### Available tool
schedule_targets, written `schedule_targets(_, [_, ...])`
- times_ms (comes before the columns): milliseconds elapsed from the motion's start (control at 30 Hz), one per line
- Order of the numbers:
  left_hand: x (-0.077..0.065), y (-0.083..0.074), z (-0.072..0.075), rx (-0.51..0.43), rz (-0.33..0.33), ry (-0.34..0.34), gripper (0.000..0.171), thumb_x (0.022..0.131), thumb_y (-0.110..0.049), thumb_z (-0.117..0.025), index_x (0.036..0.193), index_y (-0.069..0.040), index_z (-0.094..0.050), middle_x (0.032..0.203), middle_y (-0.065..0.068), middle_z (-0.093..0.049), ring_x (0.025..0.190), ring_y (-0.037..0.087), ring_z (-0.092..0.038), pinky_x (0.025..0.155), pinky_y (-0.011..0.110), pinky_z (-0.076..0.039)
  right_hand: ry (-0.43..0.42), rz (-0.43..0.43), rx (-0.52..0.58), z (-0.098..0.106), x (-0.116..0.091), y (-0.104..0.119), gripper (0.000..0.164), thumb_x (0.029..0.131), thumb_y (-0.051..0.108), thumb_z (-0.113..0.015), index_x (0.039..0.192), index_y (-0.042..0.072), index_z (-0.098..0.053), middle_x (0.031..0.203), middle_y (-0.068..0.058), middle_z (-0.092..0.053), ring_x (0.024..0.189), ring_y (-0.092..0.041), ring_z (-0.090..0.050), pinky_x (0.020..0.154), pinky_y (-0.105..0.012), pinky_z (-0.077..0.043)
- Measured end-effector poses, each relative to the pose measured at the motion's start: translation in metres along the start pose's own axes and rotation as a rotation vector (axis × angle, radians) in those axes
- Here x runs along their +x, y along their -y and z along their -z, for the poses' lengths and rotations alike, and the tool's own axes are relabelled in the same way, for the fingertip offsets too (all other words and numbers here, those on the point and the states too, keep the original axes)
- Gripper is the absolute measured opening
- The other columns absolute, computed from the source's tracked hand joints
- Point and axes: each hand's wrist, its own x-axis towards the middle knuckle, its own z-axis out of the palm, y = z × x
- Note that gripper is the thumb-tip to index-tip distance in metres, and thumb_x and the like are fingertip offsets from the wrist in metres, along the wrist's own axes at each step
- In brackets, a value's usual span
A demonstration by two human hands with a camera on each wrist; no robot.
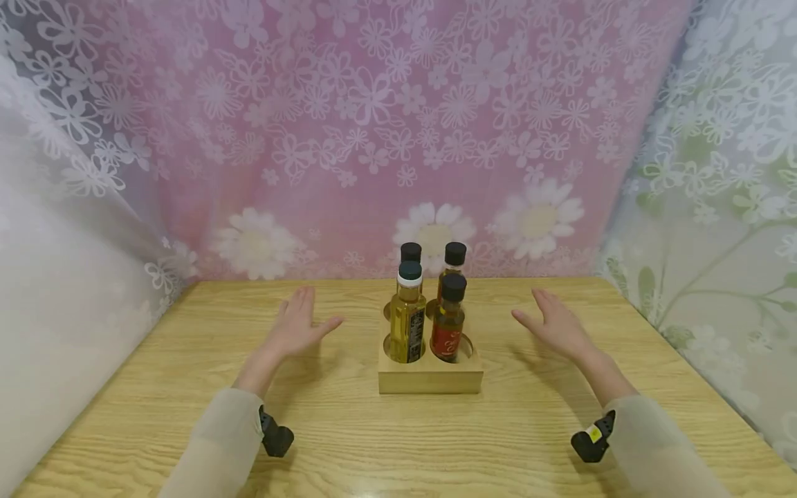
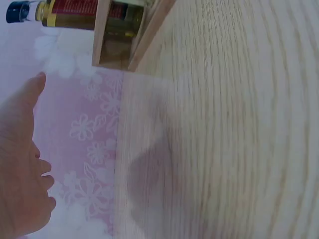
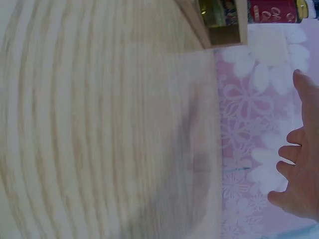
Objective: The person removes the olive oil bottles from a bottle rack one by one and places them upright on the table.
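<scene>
A wooden bottle rack (image 1: 429,382) stands on the table with several bottles upright in its round holes. Front left in it is a bottle of yellow oil (image 1: 403,332) with a dark green cap and a black label. Beside that stands a dark bottle with a red label (image 1: 446,339) and a black cap. Two more black-capped bottles are partly hidden behind them. My left hand (image 1: 297,326) is held left of the rack, fingers straight and thumb out toward it. On the other side my right hand (image 1: 556,328) mirrors this, apart from the rack and holding nothing.
The wood-grain table (image 1: 336,443) reaches back to a pink flowered curtain (image 1: 349,152). Pale fabric hangs along the left side, and a leaf-patterned curtain (image 1: 716,228) along the right. Each wrist wears a small black camera (image 1: 277,437).
</scene>
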Motion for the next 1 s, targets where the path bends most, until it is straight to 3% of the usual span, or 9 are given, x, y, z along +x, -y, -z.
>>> schedule_targets(200, [0.000, -0.016, -0.006, -0.278, -0.007, 0.051, 0.104, 0.086, -0.054, -0.058, 0.146, 0.005, 0.003, 0.151, 0.025, 0.000, 0.138, 0.039, -0.004, 0.110, 0.051, -0.011, -0.007, 0.023, 0.216, 0.005, 0.000, 0.010, 0.078, 0.095, 0.046, -0.046, 0.146, -0.005, -0.014, 0.147, -0.031, -0.016, 0.131, -0.050, -0.016, 0.100, -0.066, -0.020])
schedule_targets(333, [-0.002, -0.024, -0.012, -0.372, 0.016, 0.093, 0.105, 0.085, -0.051, -0.061, 0.147, -0.001, 0.006, 0.152, 0.021, 0.000, 0.138, 0.037, -0.007, 0.110, 0.052, -0.013, -0.021, 0.059, 0.307, 0.005, 0.002, 0.014, 0.075, 0.095, 0.042, -0.048, 0.147, -0.003, -0.016, 0.147, -0.027, -0.022, 0.132, -0.046, -0.022, 0.101, -0.062, -0.024])
schedule_targets(633, [-0.007, -0.048, -0.020, -0.338, 0.008, 0.098, 0.107, 0.078, -0.053, -0.068, 0.150, -0.006, -0.004, 0.153, 0.015, -0.013, 0.136, 0.036, -0.019, 0.108, 0.052, -0.020, 0.008, 0.114, 0.580, 0.005, 0.000, 0.039, 0.067, 0.094, 0.030, -0.055, 0.146, 0.003, -0.024, 0.142, -0.022, -0.035, 0.128, -0.038, -0.036, 0.100, -0.053, -0.035])
schedule_targets(800, [-0.012, -0.057, -0.027, -0.333, 0.017, 0.124, 0.105, 0.077, -0.047, -0.072, 0.150, -0.007, -0.008, 0.152, 0.014, -0.018, 0.134, 0.037, -0.025, 0.106, 0.053, -0.025, 0.050, 0.132, 0.668, 0.000, 0.000, 0.054, 0.065, 0.092, 0.026, -0.059, 0.145, 0.004, -0.028, 0.138, -0.019, -0.043, 0.122, -0.036, -0.045, 0.098, -0.050, -0.038])
schedule_targets(1000, [-0.016, -0.062, -0.037, -0.328, -0.005, 0.144, 0.106, 0.073, -0.047, -0.075, 0.149, -0.004, -0.014, 0.149, 0.014, -0.028, 0.131, 0.036, -0.032, 0.105, 0.050, -0.029, 0.077, 0.171, 0.740, -0.008, 0.002, 0.069, 0.063, 0.091, 0.019, -0.061, 0.143, 0.001, -0.032, 0.134, -0.021, -0.046, 0.123, -0.037, -0.044, 0.097, -0.047, -0.041])
